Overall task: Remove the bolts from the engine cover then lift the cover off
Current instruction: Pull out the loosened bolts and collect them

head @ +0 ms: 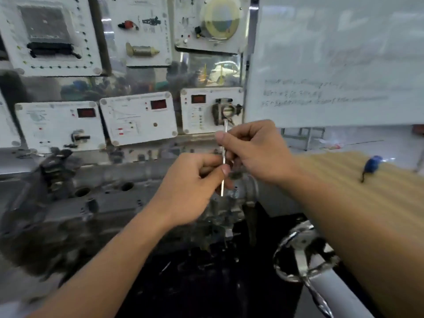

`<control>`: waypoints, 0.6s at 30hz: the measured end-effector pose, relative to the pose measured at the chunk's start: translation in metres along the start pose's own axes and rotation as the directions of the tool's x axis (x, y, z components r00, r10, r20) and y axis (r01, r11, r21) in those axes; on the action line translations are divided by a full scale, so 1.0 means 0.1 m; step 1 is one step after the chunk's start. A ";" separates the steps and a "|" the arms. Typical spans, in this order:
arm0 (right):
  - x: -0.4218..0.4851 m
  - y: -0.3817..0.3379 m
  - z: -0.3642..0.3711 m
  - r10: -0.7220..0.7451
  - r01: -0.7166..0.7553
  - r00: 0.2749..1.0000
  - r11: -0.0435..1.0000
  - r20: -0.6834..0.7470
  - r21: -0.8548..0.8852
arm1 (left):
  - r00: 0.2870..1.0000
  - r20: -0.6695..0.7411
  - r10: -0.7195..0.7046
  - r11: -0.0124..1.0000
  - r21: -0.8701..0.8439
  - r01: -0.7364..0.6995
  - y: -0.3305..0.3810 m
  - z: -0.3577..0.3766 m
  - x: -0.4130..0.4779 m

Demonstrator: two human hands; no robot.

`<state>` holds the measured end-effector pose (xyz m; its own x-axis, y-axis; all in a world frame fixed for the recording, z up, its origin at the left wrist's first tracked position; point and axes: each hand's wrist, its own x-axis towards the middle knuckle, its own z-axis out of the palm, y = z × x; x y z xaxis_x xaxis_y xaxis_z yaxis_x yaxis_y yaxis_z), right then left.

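Observation:
A grey metal engine cover lies across the left and middle of the view, with round holes along its top. Both hands hold a thin silver tool upright above the cover's right end. My left hand pinches the tool's lower part between thumb and fingers. My right hand grips its upper part, and the tool's top end sticks out above the fingers. The tool's lower tip hangs just above a small bolt or fitting on the metal housing. The view is blurred.
White instrument panels with red displays stand behind the engine. A whiteboard fills the upper right. A wooden table with a blue object is at the right. A chrome handwheel sits low right, beside my right forearm.

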<state>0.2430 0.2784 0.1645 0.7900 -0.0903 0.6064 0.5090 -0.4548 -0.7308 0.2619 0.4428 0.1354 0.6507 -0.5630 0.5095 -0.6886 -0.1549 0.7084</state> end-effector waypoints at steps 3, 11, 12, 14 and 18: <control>-0.42 0.28 -0.87 0.213 -0.228 0.966 0.970 -0.145 -0.091 | 0.981 0.191 0.015 0.993 -0.117 0.007 0.11 0.86 0.30; -1.67 0.59 -2.99 0.655 -0.804 0.539 0.588 -0.529 -0.091 | 0.826 0.558 0.077 0.997 -0.048 -0.061 0.77 3.14 0.73; -1.77 0.64 -3.10 0.697 -0.855 0.479 0.508 -0.533 -0.102 | 0.815 0.576 0.065 0.997 -0.002 -0.079 0.79 3.32 0.72; -2.03 0.73 -3.32 0.759 -0.930 0.345 0.354 -0.552 -0.096 | 0.783 0.620 0.052 0.992 0.056 -0.110 0.82 3.72 0.65; -2.39 1.00 -3.56 0.813 -0.987 0.147 0.156 -0.563 -0.033 | 0.762 0.646 0.046 0.965 0.167 -0.200 0.77 4.18 0.53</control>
<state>-0.0162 -0.0609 0.0579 0.3382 -0.8818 -0.3288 -0.7118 -0.0111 -0.7023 0.1095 0.0621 0.0131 0.2578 -0.9604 0.1053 -0.8483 -0.1729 0.5004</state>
